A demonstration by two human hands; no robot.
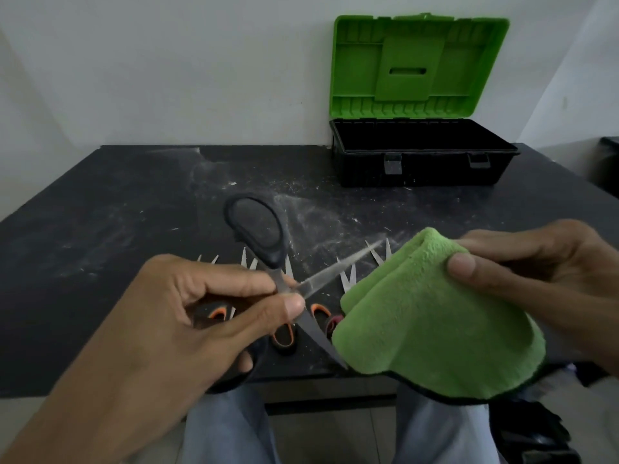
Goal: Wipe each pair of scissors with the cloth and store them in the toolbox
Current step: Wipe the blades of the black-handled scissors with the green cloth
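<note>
My left hand [201, 306] pinches a pair of black-handled scissors [258, 229] near the pivot, above the table's front edge. Its blades are spread apart, one pointing right and one down toward the cloth. My right hand [542, 276] grips a folded green cloth [428, 326] just right of the blades, touching the lower blade's tip. Several other scissors [348, 279] with orange and red handles lie in a row on the black table [100, 212], partly hidden under my hands. The toolbox [422, 159], black with a green lid, stands open at the back right.
The table top is dusty with white specks and backs onto a white wall. My knees in blue jeans show below the front edge. A dark object sits on the floor at the lower right.
</note>
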